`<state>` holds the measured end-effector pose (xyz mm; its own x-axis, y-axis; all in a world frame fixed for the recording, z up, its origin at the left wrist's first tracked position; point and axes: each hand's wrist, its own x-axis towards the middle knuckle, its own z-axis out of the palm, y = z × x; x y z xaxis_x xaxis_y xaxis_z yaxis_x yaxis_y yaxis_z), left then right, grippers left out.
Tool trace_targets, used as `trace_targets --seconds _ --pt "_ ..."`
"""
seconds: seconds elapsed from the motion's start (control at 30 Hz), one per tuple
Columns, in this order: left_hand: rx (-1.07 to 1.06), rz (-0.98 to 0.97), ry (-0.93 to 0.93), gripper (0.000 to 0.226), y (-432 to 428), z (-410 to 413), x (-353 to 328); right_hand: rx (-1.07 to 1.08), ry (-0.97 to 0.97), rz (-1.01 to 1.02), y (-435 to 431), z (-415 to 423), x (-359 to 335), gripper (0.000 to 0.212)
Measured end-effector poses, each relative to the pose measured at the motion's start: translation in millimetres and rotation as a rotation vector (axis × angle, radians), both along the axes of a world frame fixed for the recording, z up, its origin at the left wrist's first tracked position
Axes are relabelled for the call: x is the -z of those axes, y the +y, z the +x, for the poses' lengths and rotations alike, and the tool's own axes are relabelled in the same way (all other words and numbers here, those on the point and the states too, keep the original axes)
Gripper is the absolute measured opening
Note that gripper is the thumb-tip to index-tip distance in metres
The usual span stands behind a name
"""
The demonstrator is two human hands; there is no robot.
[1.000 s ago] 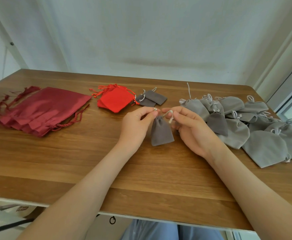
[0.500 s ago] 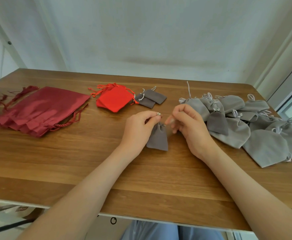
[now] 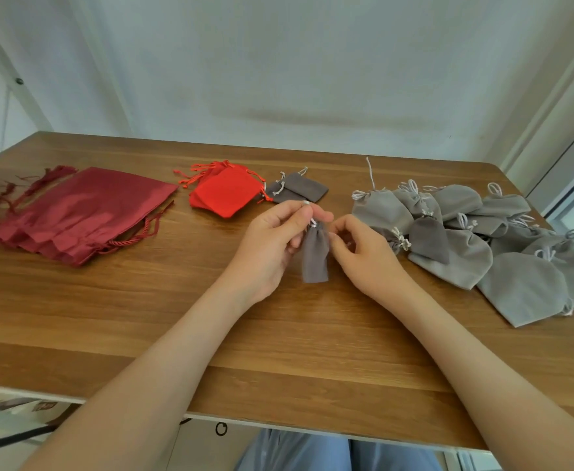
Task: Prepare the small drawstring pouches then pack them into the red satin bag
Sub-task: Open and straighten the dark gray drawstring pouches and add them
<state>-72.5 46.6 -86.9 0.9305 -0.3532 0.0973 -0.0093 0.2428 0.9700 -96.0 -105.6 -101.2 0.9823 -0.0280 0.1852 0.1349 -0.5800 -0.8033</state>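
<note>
A small dark grey drawstring pouch (image 3: 315, 258) hangs upright just above the wooden table (image 3: 142, 311). My left hand (image 3: 272, 243) pinches its gathered neck and white cord from the left. My right hand (image 3: 363, 256) sits against the pouch's right side with its fingers curled. I cannot tell whether that hand pinches the pouch. A stack of dark red satin bags (image 3: 74, 212) lies flat at the far left, cords trailing.
Bright red pouches (image 3: 224, 195) are piled behind my left hand, with two dark grey pouches (image 3: 300, 190) beside them. A heap of several light grey pouches (image 3: 465, 243) covers the right side. The table's front edge is near my elbows.
The pouch was cinched between both hands; my right hand let go of the cord, then came back to its side. My left hand lifted it upright, so it now looks narrower.
</note>
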Motion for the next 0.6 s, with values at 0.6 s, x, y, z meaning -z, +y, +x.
trace_targets --seconds 0.6 --pt "-0.445 0.747 -0.58 0.015 -2.1 2.6 15.6 -0.249 0.1 0.72 -2.9 -1.1 -6.8 0.011"
